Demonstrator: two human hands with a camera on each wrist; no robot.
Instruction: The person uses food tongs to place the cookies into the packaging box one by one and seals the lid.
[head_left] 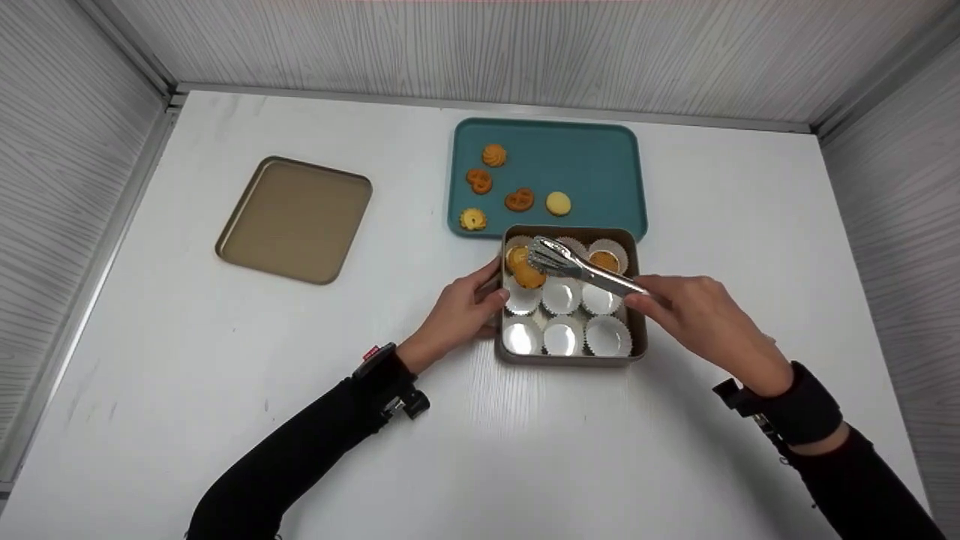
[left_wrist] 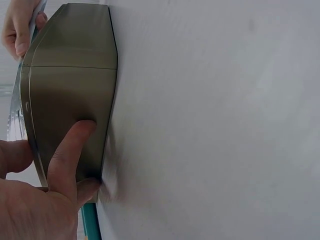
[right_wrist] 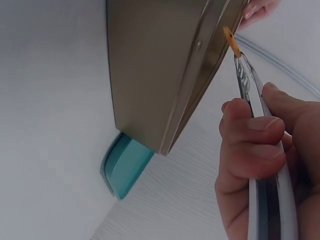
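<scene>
A rectangular metal tin holds rows of white paper cups. My left hand grips its left wall, thumb at the rim and fingers against the outside. With my right hand I hold metal tongs over the tin. At the tongs' tips is a round golden cookie, seen edge-on in the right wrist view. Just behind it, another yellow cookie shows at the back-left cup. A brown cookie sits in the back-right cup. The tongs partly hide the back-middle cup.
Behind the tin lies a teal tray bearing several cookies, among them a swirl cookie, pretzel-shaped ones and a pale round one. A square gold-brown lid or tray lies at left. Panels wall the white table.
</scene>
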